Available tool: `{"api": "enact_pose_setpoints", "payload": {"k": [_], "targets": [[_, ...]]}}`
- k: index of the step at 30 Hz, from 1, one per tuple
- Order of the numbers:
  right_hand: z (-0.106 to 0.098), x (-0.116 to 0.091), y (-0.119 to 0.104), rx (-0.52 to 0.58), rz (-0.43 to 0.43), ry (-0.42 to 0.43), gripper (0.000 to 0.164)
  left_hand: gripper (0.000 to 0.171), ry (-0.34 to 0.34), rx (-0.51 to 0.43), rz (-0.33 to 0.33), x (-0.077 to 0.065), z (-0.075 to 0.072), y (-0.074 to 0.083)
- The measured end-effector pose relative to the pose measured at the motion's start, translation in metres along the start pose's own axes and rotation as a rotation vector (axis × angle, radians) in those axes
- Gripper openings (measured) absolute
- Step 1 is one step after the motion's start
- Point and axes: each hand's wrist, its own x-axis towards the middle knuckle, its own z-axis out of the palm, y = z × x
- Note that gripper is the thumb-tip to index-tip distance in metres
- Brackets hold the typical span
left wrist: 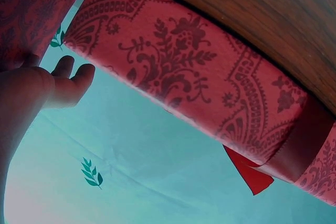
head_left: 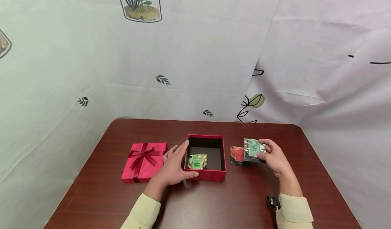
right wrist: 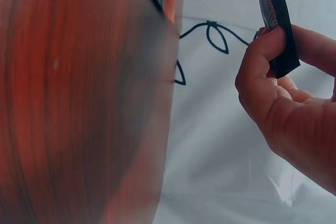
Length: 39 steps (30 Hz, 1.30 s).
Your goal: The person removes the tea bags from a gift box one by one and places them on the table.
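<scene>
My right hand (head_left: pixel 274 157) pinches a square printed sachet (head_left: pixel 251 155) with a teal label between thumb and fingers. In the right wrist view its dark back and thin edge (right wrist: pixel 286 40) stand up from the fingertips. Partly behind it, an orange-red sachet (head_left: pixel 236 156) lies on the table. My left hand (head_left: pixel 175 168) rests against a red box (head_left: pixel 214 176), fingers stretched along its left side and thumb by the front edge. Inside the box, at the front left, leans a green sachet (head_left: pixel 195 162).
A red patterned lid (head_left: pixel 127 174) with a dark red ribbon bow lies left of the box. The brown wooden table (head_left: pixel 195 208) ends at a white printed cloth (head_left: pixel 198 52) behind. A dark wrist device (head_left: pixel 273 201) sits at the right sleeve.
</scene>
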Motion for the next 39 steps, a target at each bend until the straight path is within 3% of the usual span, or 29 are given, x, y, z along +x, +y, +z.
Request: {"api": "enact_pose_setpoints", "payload": {"k": [7,39], "targets": [[-0.010,0.000,0.003,-0.073,-0.003,0.014,0.057,0.119,-0.007,-0.003,-0.006,0.001,0.000,0.001],[-0.027,0.002,0.028,-0.194,0.090,0.022,0.057,0.119,-0.004,0.001,-0.007,0.000,-0.001,0.001]]}}
